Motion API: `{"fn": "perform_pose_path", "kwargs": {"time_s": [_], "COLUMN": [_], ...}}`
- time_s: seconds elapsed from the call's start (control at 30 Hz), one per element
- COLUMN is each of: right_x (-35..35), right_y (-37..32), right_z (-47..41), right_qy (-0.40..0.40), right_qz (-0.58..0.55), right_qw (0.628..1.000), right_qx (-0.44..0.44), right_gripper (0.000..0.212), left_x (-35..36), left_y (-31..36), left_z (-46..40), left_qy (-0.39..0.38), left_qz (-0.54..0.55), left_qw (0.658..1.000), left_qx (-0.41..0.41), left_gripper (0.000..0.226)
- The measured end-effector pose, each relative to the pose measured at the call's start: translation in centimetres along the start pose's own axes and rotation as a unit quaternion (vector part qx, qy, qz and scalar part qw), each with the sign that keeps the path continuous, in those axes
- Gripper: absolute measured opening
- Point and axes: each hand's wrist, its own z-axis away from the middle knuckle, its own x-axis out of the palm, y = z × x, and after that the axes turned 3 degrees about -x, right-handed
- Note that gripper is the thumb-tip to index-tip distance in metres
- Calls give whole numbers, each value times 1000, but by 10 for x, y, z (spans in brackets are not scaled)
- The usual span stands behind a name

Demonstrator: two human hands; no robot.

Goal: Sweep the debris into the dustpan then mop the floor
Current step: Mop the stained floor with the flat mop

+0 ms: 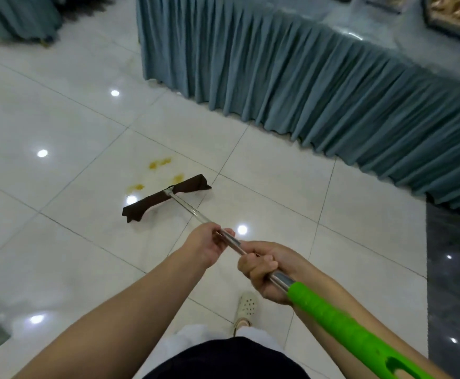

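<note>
The mop (193, 212) is held by both hands along its metal shaft. The left hand (205, 246) is placed further down the shaft, with its fingers (227, 233) curled around the metal tube and clamped on it. The right hand (264, 268) is placed just behind the left hand, higher up the shaft, and its fingers (256, 265) are wrapped tightly around the tube, directly ahead of the green grip (341, 321). The green grip is left unheld and extends behind the right-hand fingers toward the lower right. The dark brown mop head (166, 196) is located well ahead of the left-hand fingers and is laid flat on the white tiled floor (59, 119). Several yellow stains (160, 163) are seen on the floor just beyond the mop head, on the side away from the fingers; one stain lies right at the far edge of the head. A surface draped with a pleated blue-grey skirt (305, 86) is positioned beyond and to the right of the fingers, well apart from the mop head. A perforated cream shoe (246, 306) is visible on the floor beneath the right hand.
</note>
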Motion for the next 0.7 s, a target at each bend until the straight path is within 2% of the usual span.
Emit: {"fn": "perform_pose_path", "kwargs": {"time_s": [0.23,0.47,0.7], "right_x": [-4,-19,-25], "right_y": [-94,-157,-189], "right_z": [-2,-4,4], "right_qy": [2,45,47], "right_qz": [26,43,40], "right_qw": [999,996,993], "right_qx": [46,70,102], "right_gripper": [27,39,24], "left_x": [67,111,135], "left_y": [4,-14,-22], "left_z": [-37,-73,-91], "left_qy": [36,58,58], "left_qz": [69,116,125], "left_qw": [996,991,990], "left_qx": [34,7,-2], "left_gripper": [12,9,8]}}
